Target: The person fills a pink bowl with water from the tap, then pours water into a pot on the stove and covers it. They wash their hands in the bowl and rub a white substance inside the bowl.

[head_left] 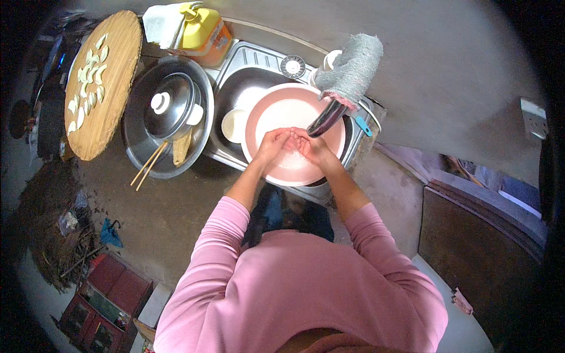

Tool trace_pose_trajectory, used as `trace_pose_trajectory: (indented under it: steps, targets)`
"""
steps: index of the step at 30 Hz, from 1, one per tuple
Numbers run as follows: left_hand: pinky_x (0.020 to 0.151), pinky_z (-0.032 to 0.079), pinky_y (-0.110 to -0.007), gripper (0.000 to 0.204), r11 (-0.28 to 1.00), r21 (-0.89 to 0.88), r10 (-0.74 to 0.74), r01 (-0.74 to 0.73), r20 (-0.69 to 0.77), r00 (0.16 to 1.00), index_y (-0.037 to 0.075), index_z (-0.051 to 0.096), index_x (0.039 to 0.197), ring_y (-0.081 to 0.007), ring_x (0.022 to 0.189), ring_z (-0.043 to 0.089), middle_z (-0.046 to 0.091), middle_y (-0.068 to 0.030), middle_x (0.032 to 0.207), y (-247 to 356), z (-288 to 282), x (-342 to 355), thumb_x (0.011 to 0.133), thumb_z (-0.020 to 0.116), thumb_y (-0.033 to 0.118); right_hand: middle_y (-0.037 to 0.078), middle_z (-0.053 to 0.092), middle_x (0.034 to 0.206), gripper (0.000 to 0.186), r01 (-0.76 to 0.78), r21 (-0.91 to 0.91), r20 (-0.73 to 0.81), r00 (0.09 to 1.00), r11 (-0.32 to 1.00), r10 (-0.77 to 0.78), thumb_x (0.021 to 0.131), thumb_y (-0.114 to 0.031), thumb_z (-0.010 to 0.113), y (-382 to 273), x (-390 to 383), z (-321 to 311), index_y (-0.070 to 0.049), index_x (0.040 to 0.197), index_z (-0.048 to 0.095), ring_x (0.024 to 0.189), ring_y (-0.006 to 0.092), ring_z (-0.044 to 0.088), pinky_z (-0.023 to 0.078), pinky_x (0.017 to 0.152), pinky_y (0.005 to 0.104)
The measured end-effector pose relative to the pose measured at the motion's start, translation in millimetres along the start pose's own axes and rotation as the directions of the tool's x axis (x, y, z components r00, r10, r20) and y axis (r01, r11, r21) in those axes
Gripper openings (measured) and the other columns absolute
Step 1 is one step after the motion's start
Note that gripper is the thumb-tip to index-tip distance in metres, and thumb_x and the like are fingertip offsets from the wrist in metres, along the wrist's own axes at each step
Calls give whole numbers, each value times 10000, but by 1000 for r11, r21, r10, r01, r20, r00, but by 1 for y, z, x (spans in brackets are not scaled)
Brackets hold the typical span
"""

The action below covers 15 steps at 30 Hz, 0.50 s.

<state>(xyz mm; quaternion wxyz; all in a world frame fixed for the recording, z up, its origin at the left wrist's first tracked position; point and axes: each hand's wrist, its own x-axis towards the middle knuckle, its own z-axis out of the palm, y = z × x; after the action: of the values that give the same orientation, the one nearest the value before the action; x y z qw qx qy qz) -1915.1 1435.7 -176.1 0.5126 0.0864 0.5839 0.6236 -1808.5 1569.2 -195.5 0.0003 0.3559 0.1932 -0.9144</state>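
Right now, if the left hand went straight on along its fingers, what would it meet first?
The right hand, seemingly, above the pink basin; they look close together, though depth and contact are hard to tell.

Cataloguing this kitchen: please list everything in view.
Tub: 1, pink, over sink
Sink: 1, silver, top centre
Tap: 1, dark, over tub
Wrap: 1, grey, around tap
Slotted disc: 1, silver, sink's back ledge
Pale disc: 1, whitish, in sink
Basin: 1, grey, left of sink
Pot: 1, dark, in basin
Chopsticks: 2, tan, across basin rim
Board: 1, tan, upper left
Crescents: many, white, on board
Bottle: 1, yellow-orange, upper left
Cloth: 1, white, beside bottle
Socket: 1, white, right wall
Cabinet: 1, red, lower left
Twigs: many, brown, left floor
Sleeves: 2, pink, lower middle
Left grip: 1, bare, over tub
Right grip: 1, bare, touching left
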Motion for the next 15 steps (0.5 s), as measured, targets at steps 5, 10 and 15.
trace_pose_trajectory:
  steps: [5,10,15]
  targets:
    - [619,507,-248,190,918,328,214,-221,59,975,-30,687,962,-99,661,619,666,-47,752,28,7,-4,972,533,82,52,644,898,154,37,-89,54,998,995,-32,938,-104,548,-15,-12,3,9,1001,633,776,111,573,466,742,238]
    - [605,507,-275,187,833,445,298,-328,138,945,-36,694,926,-112,637,627,671,-65,697,44,10,-11,957,564,93,57,635,935,173,4,-82,70,998,997,2,943,-127,572,-25,-32,18,22,1010,629,814,106,568,465,760,232]
    - [592,500,-274,211,795,505,297,-336,159,942,-26,703,888,-108,627,625,671,-62,679,45,11,-13,961,592,138,65,639,956,203,-6,-74,103,995,997,14,948,-121,574,-30,-44,28,47,1049,623,855,126,586,477,790,244]
